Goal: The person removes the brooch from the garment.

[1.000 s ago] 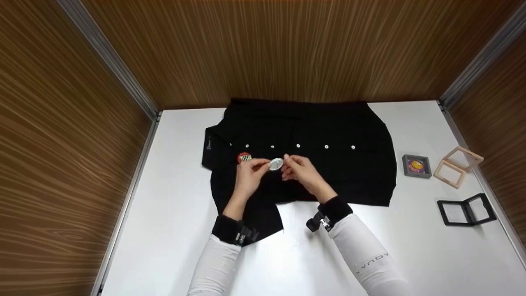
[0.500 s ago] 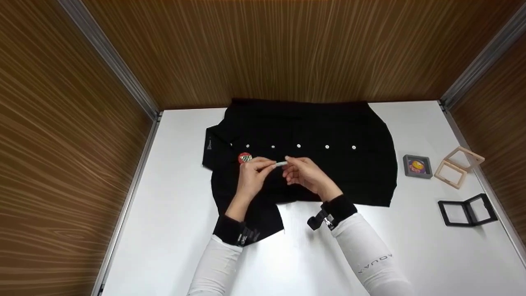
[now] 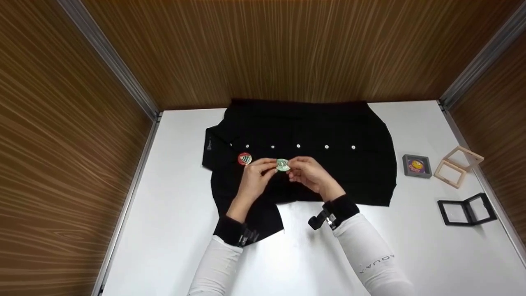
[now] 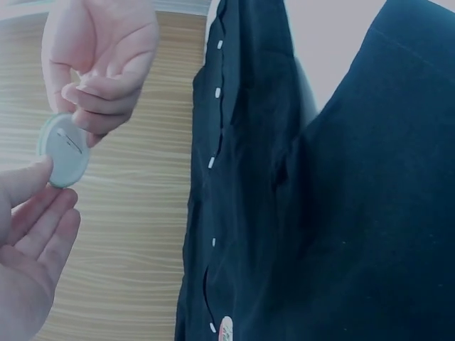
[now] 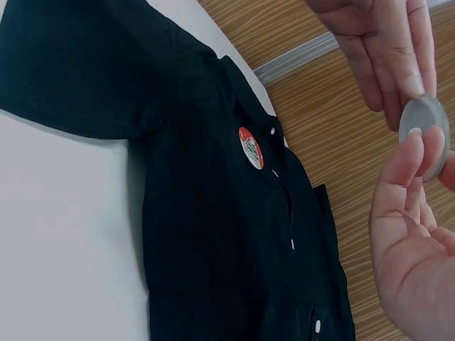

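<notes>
A round pin badge (image 3: 282, 165) is pinched between both hands above a black shirt (image 3: 328, 176). In the head view its green printed face shows; the left wrist view shows the pale back of the badge (image 4: 65, 153) with its pin. My left hand (image 3: 254, 176) grips the left edge between thumb and fingers. My right hand (image 3: 310, 174) pinches the right edge, its other fingers curled under. On the shirt near the collar sits a red badge with a tree picture (image 3: 245, 158), also seen in the right wrist view as the red badge (image 5: 251, 148).
At the right of the white table (image 3: 164, 185) lie a grey frame with a yellow-faced badge (image 3: 416, 166), an opened beige frame (image 3: 458, 166) and an opened black frame (image 3: 467, 210). Wood-patterned walls (image 3: 287, 49) stand at the back and sides.
The badge has turned over from its white back, through edge-on, to its green face in the head view. Both hands have shifted slightly right, and the right fingers now hold its edge.
</notes>
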### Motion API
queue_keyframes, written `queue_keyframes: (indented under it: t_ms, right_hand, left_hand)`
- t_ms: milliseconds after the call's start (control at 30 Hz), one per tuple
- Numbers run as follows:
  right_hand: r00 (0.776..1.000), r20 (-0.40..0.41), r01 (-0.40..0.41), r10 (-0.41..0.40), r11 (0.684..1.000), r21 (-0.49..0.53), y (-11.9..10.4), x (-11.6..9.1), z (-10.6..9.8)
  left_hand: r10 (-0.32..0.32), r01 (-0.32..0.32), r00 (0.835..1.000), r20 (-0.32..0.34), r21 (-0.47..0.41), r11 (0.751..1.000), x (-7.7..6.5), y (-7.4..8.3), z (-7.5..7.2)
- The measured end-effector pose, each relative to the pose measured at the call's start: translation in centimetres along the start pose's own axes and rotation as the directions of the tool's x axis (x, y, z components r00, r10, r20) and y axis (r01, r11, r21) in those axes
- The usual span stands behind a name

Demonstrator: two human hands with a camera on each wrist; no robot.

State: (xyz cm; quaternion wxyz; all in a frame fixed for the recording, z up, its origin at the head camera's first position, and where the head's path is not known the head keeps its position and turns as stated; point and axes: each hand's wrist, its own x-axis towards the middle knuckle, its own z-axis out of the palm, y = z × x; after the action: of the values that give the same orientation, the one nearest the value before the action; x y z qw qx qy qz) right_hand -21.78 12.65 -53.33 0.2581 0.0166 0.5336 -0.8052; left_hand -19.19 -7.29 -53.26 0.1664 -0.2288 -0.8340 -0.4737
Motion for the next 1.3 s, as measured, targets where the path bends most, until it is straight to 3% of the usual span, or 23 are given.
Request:
queue_keyframes:
  t_ms: [267, 600, 867, 1100, 1300]
  right_hand:
    - [0.995, -0.086, 0.05, -0.058, 0.995, -0.091, 0.7, -0.4, -1.6]
    - [0.974, -0.199, 0.095, -0.111, 0.992, -0.089, -0.5, -2.5, -6.8]
    - [0.951, -0.283, 0.122, -0.129, 0.992, -0.04, -2.1, -4.6, -11.7]
    - [0.926, -0.352, 0.147, -0.137, 0.989, 0.003, -3.5, -6.7, -15.3]
    - [0.901, -0.412, 0.168, -0.134, 0.985, 0.046, -4.6, -8.5, -18.2]
  left_hand:
    - [-0.056, 0.041, 0.989, 0.139, 0.102, 0.994, -0.8, -0.2, 0.8]
    - [-0.074, 0.029, 0.989, 0.128, 0.319, 0.947, -1.8, -1.0, 0.7]
    - [-0.15, 0.054, 0.973, 0.178, 0.454, 0.889, -2.8, -2.4, 0.0]
    - [-0.276, 0.1, 0.93, 0.242, 0.555, 0.825, -3.7, -3.7, -0.4]
    - [-0.368, 0.141, 0.885, 0.284, 0.59, 0.795, -4.3, -4.2, -0.8]
